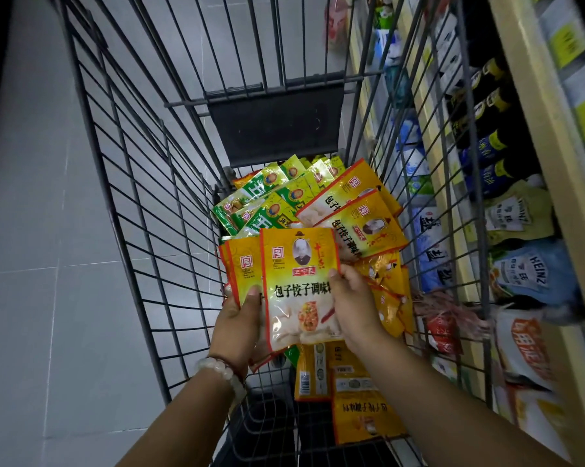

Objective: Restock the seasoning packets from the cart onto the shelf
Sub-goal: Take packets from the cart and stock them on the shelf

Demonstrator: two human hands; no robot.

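Over the wire cart point(142, 183), both hands, left point(237, 326), right point(355, 306), gripping a stack of yellow seasoning packets point(297, 284)

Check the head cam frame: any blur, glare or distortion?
Head view: shelf on the right smeared by motion blur; held yellow packets sharp, slight glare on the plastic; cart wires bowed by the wide-angle lens; dim light, dark top-left corner.

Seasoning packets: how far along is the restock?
Done: nothing confirmable; no placed packets are visible on the shelf. In hand: the left hand and right hand grip a stack of yellow packets over the cart. Left: green packets and more yellow ones remain inside.
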